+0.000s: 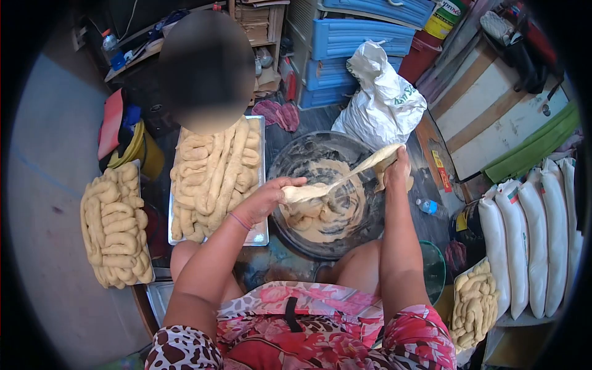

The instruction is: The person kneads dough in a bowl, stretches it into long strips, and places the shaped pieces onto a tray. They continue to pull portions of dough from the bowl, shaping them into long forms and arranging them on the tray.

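Both hands [266, 200] [394, 168] stretch dough strip [345, 179] over bowl [290, 161].

Three heaps of twisted dough: a left heap [117, 228], a middle heap [216, 179] and a right heap [473, 302]. One round bowl [288, 159]. One strip of dough [346, 177]. Four white sacks [530, 240] in a row. One crumpled white bag [382, 98]. One small bottle [428, 206].
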Demonstrator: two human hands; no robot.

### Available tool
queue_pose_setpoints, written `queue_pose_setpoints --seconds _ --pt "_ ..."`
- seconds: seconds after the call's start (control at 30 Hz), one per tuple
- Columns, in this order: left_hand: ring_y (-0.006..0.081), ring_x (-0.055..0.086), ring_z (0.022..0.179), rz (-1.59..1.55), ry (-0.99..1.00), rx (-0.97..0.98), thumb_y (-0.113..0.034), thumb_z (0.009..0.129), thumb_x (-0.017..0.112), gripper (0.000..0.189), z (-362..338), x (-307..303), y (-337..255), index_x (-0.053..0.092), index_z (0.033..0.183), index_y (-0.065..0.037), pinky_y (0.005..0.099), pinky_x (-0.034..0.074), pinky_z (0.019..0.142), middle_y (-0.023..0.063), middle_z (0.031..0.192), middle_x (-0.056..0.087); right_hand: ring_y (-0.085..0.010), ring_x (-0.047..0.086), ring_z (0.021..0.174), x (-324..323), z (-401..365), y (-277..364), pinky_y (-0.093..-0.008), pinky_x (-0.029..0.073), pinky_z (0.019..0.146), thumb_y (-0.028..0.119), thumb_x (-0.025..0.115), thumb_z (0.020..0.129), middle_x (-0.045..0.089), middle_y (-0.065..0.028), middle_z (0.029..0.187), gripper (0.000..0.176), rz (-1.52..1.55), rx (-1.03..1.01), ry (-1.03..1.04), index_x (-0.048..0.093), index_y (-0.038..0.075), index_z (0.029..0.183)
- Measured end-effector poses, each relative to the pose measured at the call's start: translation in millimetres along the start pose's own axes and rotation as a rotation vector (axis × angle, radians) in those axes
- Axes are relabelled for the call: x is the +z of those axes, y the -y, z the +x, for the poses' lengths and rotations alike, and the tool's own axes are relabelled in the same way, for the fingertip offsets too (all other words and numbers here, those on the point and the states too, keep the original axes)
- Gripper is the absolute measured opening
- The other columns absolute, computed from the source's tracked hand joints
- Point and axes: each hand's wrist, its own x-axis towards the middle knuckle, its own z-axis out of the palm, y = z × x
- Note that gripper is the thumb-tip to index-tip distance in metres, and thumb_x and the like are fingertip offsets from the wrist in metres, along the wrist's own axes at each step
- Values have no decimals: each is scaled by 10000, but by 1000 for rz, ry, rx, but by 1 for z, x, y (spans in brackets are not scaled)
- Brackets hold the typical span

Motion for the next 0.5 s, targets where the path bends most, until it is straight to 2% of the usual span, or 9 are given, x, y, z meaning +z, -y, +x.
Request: queue_pose_setpoints --seconds 0.1,0.13,0.17,0.23,0.3,0.37,0.4,0.43,0.5 --pt "139 558 933 31 124 3 -93 723 513 154 11 -6 21 533 858 -23 256 415 816 92 947 627 -189 521 845 16 -19 34 -349 411 776 313 441 922 534 -73 915 311 81 -55 116 533 26 1000" --pt "141 568 879 192 106 1 -177 789 567 148 16 -10 30 506 829 -48 255 422 794 94 919 622 -175 543 901 14 -19 42 -336 426 833 298 474 934 558 -63 957 281 146 -33 167 512 34 1021" --pt "141 568 879 191 110 -4 -177 789 567 148 18 -5 32 506 829 -48 255 422 794 94 919 622 -175 543 901 15 -23 49 -336 426 833 298 474 934 558 -63 957 281 145 -33 161 512 34 1021" --pt "123 563 798 489 -104 -149 -310 831 607 278 20 9 38 520 821 -47 258 438 732 76 886 613 -175 506 887 26 -35 60 -338 406 803 250 447 926 526 -68 938 249 240 -80 192 524 25 1002" --pt "104 544 750 465 -31 -221 -391 821 637 378 17 16 37 565 899 -28 258 443 665 44 857 601 -166 497 905 37 -50 66 -324 403 806 236 454 923 521 -66 953 241 279 -73 199 519 19 1008" --pt "131 538 796 759 221 -497 -321 794 646 346 16 29 30 623 951 -14 270 423 699 60 862 612 -161 506 884 46 -59 66 -310 411 792 234 473 918 527 -57 934 234 282 -84 246 523 21 1002" --pt "135 547 815 810 294 -622 -334 804 639 413 15 35 26 604 1037 5 287 427 725 64 905 621 -154 514 852 48 -62 64 -300 420 769 239 485 917 533 -48 910 234 253 -61 288 526 24 998" --pt "135 547 815 814 299 -629 -334 804 639 413 14 33 34 604 1037 5 287 427 725 64 905 621 -148 517 826 49 -63 60 -301 428 752 250 493 914 535 -43 889 238 201 -76 321 529 28 993" --pt "135 544 832 586 456 -458 -369 819 619 447 11 23 63 600 1075 -3 290 427 743 73 927 624 -140 510 829 54 -66 58 -295 425 750 259 500 911 531 -45 898 249 254 -3 341 525 27 1000"
